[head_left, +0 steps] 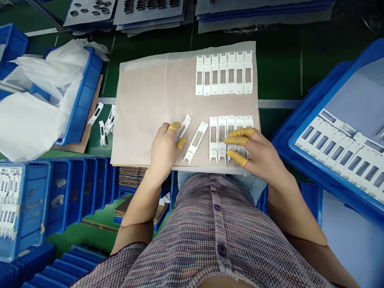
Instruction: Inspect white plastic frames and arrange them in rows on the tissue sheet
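Note:
My left hand (165, 148), with yellow finger cots on, pinches a small white frame part (185, 123) with a long window between thumb and forefinger. Just right of it, a similar white part (195, 143) lies aslant on the sheet. My right hand (255, 150), also in yellow finger cots, is over a near row of upright white parts (213, 138), its fingers apart. It covers the lower ends of several of them; whether the fingertips touch them I cannot tell. A second row of matching parts (223, 74) stands side by side at the sheet's far right.
A translucent sheet (144, 100) over brown board lies on the green table (279, 68). Loose white parts (109, 119) lie left of it. Blue bins flank both sides, the right bin (288, 140) holding more parts. Stacked sheets (150, 16) with dark pieces stand at the back.

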Available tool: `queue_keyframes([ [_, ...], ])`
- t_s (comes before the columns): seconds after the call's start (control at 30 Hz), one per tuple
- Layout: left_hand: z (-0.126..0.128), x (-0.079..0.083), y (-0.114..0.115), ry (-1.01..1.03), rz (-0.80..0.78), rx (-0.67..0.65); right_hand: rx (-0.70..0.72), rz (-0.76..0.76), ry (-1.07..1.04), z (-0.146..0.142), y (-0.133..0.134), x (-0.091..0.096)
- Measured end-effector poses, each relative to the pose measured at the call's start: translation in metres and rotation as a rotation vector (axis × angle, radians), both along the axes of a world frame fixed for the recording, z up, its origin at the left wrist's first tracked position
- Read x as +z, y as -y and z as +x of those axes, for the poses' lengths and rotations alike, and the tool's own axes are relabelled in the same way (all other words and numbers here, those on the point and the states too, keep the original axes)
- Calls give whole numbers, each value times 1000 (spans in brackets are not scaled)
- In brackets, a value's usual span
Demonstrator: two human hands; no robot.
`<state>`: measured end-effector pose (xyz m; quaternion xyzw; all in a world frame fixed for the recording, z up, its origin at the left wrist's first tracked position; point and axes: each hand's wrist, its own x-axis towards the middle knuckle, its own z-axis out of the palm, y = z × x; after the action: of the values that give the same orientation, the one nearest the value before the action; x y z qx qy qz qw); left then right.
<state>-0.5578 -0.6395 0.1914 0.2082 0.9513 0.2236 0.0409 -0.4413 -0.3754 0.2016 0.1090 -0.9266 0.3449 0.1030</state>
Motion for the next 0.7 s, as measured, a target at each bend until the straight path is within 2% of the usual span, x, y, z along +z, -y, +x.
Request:
queue_keyframes([
  [0.1,4,0,0,10,-25,-27,4,14,-24,-1,-1,-1],
  [0.27,-8,-3,13,73,122,-40,-1,27,-24,0,-1,-2],
  [0.33,-15,-1,20,54,127,-59,-2,21,-19,0,-1,-4],
  [0.4,-19,2,27,-6,72,-161,-9,15,-14,1,-3,-5],
  [0.47,-21,5,33,-35,15,-338,-14,9,-8,1,-4,-6],
  [0.57,-23,3,41,27,-22,-554,-15,-7,-26,1,-3,-6],
  [0.7,-25,-4,45,69,-32,-620,-23,74,-76,-2,21,-6],
])
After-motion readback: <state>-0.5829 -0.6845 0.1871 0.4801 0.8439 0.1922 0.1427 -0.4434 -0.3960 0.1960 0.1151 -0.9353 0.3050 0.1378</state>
